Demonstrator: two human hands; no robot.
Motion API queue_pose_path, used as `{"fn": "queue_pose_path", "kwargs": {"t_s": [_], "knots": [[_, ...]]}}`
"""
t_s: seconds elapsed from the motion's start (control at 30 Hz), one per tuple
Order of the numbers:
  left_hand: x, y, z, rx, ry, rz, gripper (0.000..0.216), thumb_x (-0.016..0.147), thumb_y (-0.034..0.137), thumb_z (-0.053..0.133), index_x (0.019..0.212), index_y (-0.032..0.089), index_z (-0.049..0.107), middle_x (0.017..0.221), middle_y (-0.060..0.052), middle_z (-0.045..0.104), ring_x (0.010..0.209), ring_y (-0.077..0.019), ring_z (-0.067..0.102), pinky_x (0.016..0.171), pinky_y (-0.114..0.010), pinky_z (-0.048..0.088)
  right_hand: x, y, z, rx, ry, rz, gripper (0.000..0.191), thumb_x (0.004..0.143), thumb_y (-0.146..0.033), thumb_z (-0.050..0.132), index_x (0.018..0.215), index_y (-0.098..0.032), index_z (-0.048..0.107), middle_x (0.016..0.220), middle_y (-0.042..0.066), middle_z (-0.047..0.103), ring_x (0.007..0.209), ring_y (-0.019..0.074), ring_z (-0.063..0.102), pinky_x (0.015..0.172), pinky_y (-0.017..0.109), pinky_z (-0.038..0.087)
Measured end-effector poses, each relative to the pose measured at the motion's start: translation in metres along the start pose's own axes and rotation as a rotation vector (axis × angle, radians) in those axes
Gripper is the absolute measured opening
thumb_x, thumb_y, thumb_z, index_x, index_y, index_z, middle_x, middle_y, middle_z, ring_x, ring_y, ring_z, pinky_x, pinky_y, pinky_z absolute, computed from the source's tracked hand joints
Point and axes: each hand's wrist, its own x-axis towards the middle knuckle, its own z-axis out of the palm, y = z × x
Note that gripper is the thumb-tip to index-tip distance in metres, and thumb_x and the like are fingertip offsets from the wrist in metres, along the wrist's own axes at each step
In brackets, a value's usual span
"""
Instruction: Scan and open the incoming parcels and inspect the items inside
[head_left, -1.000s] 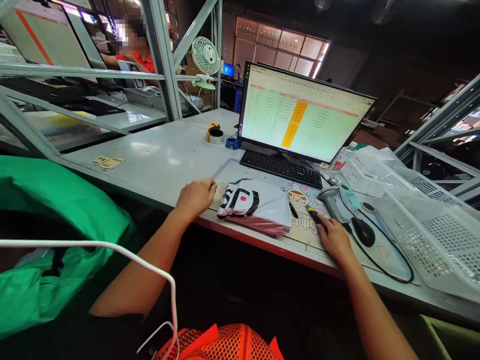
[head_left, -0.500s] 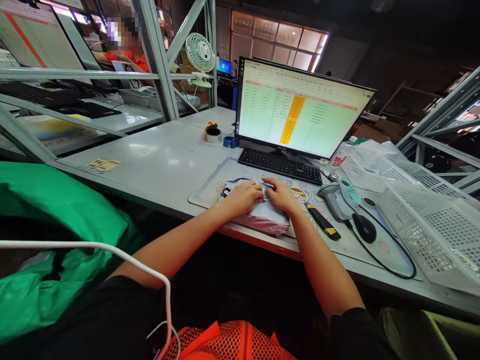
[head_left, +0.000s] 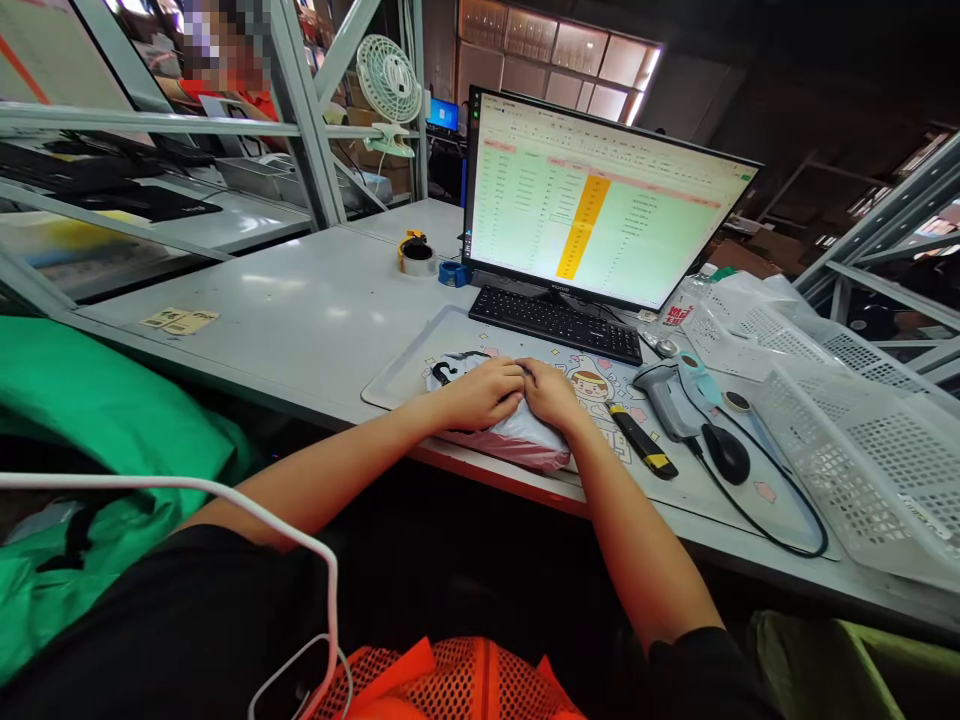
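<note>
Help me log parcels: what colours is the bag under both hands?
The bag: white with black print, near side pinkish; best in head view.

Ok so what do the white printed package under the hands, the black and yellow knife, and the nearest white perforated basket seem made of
White package with black print: likely thin plastic film, slightly glossy, with soft creases.
Black and yellow knife: probably matte plastic, going by its solid, even colour.
White perforated basket: apparently rigid moulded plastic, semi-glossy, with regular holes.

One head-worn view, facing forward and down.
It looks over the orange vest (head_left: 480, 685) to the desk (head_left: 292, 320), left hand (head_left: 484, 392) and right hand (head_left: 551, 394) close, the monitor (head_left: 517, 200) beyond, the window (head_left: 559, 50) far behind.
</note>
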Motion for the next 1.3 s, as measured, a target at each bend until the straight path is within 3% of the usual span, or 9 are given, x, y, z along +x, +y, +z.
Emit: {"fn": "queue_pose_path", "kwargs": {"t_s": [0.17,0.3,0.4,0.5,0.67,0.83,1.07,1.2,1.3], "knots": [[-0.005,0.008,-0.005,-0.128,-0.025,0.043,0.032,0.097,0.014,0.045,0.066,0.022,0.047,0.071,-0.004,0.06,0.08,-0.0207,0.055,0.087,-0.036,0.048,0.002,-0.003,0.0,-0.063,-0.006,0.039,0.047,0.105,-0.023,0.04,0.145,-0.02,0.065,0.14,0.012,0.072,0.127,0.0278,0.067,0.109,0.037,0.048],[-0.02,0.022,-0.015,-0.053,-0.075,0.067,0.041,0.104,0.023,0.045,0.063,0.022,0.045,0.061,-0.002,0.053,0.073,-0.0205,0.053,0.079,-0.035,0.045,0.004,0.001,0.002,-0.068,0.007,0.069,0.047,0.104,-0.023,0.04,0.141,-0.02,0.069,0.134,0.012,0.075,0.125,0.0275,0.069,0.109,0.036,0.048],[-0.027,0.028,-0.02,0.138,-0.08,0.035,0.03,0.106,0.028,0.046,0.082,0.019,0.061,0.078,-0.005,0.064,0.078,-0.0208,0.059,0.086,-0.037,0.045,0.004,0.005,0.003,-0.007,0.029,0.04,0.047,0.104,-0.021,0.04,0.141,-0.021,0.069,0.136,0.01,0.074,0.126,0.0258,0.068,0.11,0.034,0.048],[-0.026,0.03,-0.02,0.328,-0.111,-0.103,0.026,0.107,0.03,0.049,0.111,0.014,0.068,0.107,-0.011,0.071,0.094,-0.0248,0.065,0.093,-0.04,0.044,0.004,0.008,0.004,0.029,0.041,0.027,0.047,0.104,-0.02,0.039,0.14,-0.02,0.069,0.136,0.009,0.074,0.126,0.025,0.068,0.109,0.033,0.049],[-0.015,0.035,-0.008,0.484,-0.234,-0.27,0.025,0.106,0.028,0.053,0.111,0.012,0.071,0.116,-0.016,0.071,0.108,-0.0321,0.064,0.093,-0.044,0.043,0.006,0.007,0.005,0.025,0.057,0.049,0.046,0.105,-0.023,0.039,0.141,-0.021,0.069,0.138,0.009,0.074,0.129,0.0241,0.067,0.112,0.033,0.047],[-0.007,0.043,0.001,0.417,-0.163,-0.264,0.022,0.104,0.018,0.048,0.095,0.013,0.068,0.101,-0.016,0.072,0.105,-0.0321,0.061,0.092,-0.044,0.041,0.005,0.005,0.006,-0.015,0.062,0.051,0.046,0.105,-0.024,0.041,0.14,-0.021,0.069,0.139,0.009,0.073,0.129,0.0244,0.067,0.111,0.032,0.048],[-0.017,0.042,0.003,0.039,-0.062,-0.128,0.034,0.103,0.024,0.039,0.071,0.021,0.048,0.069,-0.003,0.059,0.067,-0.0193,0.052,0.088,-0.039,0.041,0.006,0.002,0.009,-0.097,0.059,0.07,0.045,0.105,-0.027,0.04,0.139,-0.019,0.069,0.134,0.012,0.075,0.124,0.0255,0.069,0.106,0.032,0.049],[-0.023,0.044,0.005,0.116,0.018,-0.052,0.032,0.104,0.026,0.038,0.073,0.022,0.047,0.065,-0.002,0.058,0.062,-0.02,0.049,0.084,-0.04,0.041,0.001,0.0,0.006,-0.002,0.075,0.049,0.044,0.104,-0.024,0.042,0.138,-0.019,0.069,0.137,0.011,0.074,0.129,0.0228,0.067,0.112,0.032,0.046],[-0.026,0.046,0.011,0.236,0.115,-0.06,0.032,0.105,0.025,0.034,0.078,0.022,0.05,0.069,-0.004,0.062,0.062,-0.0211,0.052,0.08,-0.041,0.041,-0.007,0.003,-0.003,0.121,0.016,-0.043,0.048,0.101,-0.024,0.052,0.146,-0.018,0.064,0.15,0.01,0.066,0.139,0.0214,0.06,0.122,0.034,0.039]]}}
